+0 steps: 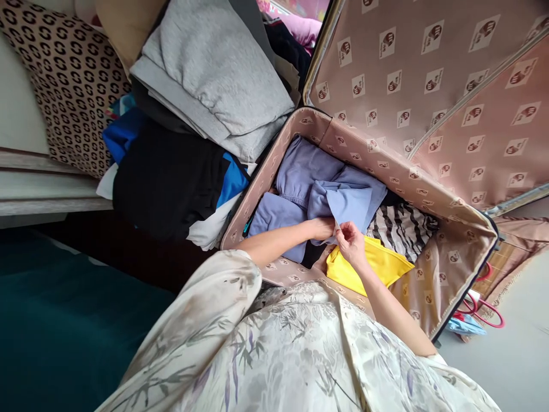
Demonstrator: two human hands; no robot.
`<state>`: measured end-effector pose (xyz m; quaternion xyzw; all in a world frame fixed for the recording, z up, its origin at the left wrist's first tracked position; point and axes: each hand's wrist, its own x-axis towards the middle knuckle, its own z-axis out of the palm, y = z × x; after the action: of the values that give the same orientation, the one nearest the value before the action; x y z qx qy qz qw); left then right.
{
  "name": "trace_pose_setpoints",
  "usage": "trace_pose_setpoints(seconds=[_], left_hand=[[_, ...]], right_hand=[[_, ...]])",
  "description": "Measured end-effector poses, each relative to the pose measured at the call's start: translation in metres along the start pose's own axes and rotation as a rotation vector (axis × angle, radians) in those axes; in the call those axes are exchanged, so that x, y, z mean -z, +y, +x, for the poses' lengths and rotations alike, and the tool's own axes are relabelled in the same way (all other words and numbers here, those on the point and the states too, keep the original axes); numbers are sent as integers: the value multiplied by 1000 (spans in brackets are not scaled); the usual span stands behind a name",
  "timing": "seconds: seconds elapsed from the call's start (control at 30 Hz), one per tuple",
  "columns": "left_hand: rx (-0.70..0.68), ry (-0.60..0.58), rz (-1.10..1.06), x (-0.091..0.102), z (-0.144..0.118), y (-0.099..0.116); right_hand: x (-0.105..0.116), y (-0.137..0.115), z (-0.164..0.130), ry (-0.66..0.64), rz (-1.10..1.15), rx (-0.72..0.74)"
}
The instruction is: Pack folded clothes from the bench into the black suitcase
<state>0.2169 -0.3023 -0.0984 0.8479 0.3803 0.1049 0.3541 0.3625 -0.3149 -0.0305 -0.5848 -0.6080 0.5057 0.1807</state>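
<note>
In the head view we look down past our floral-print dress (300, 355) into an open suitcase (386, 166) with a pinkish lining printed with small logos; its lid (429, 68) stands raised behind it. Both our arms reach into the case. Our left hand (322, 229) is closed on the near edge of a lavender garment (326, 194), its fingers mostly tucked under the cloth. Our right hand (351, 243) meets it just beside, thumb and fingers pinching the same hem, so the two hands nearly touch. The lavender garment lies folded in the left part of the suitcase, on top of the other clothes there. To its right lies a black-and-white striped piece (403, 226), and just under our right wrist sits a folded yellow garment (373, 266). Left of the case, a heap of clothes rests against its wall: a grey sweatshirt (218, 74) on top, a black garment (167, 177) below it, bits of blue cloth (122, 131) poking out. A patterned cushion (68, 80) lies further left. Red handles (484, 309) show on the floor at the right.
</note>
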Motion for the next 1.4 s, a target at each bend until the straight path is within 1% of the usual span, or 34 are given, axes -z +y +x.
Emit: trace_pose_setpoints(seconds=[0.07, 0.13, 0.2, 0.27, 0.3, 0.37, 0.47, 0.53, 0.57, 0.6, 0.67, 0.73, 0.77, 0.87, 1.0, 1.1, 1.27, 1.33, 1.4], left_hand=[[-51, 37, 59, 2, -15, -5], [-102, 68, 125, 0, -20, -5], [-106, 19, 135, -7, -13, -2], [-42, -68, 98, -16, 0, 4], [-7, -92, 73, -20, 6, 6], [10, -69, 25, -24, 11, 8], [-78, 9, -20, -19, -1, 4], [-129, 21, 8, -9, -15, -3], [-127, 33, 30, -3, -21, -7], [-110, 63, 51, 3, -26, -12], [-55, 159, 82, 13, -32, -20], [10, 249, 102, 18, -33, -27], [39, 271, 118, 19, -32, -29], [94, 255, 157, 17, -27, -35], [126, 208, 140, 16, -13, -35], [199, 205, 131, 25, 0, -30], [401, 169, 136, 41, 14, -17], [411, 193, 154, 41, 12, -14], [358, 241, 157, 38, 5, -14]], right_hand=[[2, 0, 2, 12, -19, 1], [0, 0, 3, 19, -33, 1], [-2, -2, 5, 11, -51, 3], [-4, -4, 6, -10, -85, 12], [-5, -5, 6, -21, -112, 18], [-3, -7, 7, -30, -191, 33], [-1, -10, 10, 10, -330, 94], [-2, -13, 14, 59, -415, 149], [-5, -16, 17, 81, -450, 174], [-8, -19, 21, 98, -478, 196], [-14, -25, 31, 119, -511, 229], [-20, -30, 44, 115, -513, 237], [-22, -32, 51, 105, -505, 226], [-21, -32, 68, 61, -451, 163], [-12, -27, 82, 45, -365, 107], [-6, -25, 90, 50, -358, 98], [5, -33, 102, 27, -478, 44], [9, -38, 104, 30, -451, 46], [12, -43, 102, 32, -380, 63]])
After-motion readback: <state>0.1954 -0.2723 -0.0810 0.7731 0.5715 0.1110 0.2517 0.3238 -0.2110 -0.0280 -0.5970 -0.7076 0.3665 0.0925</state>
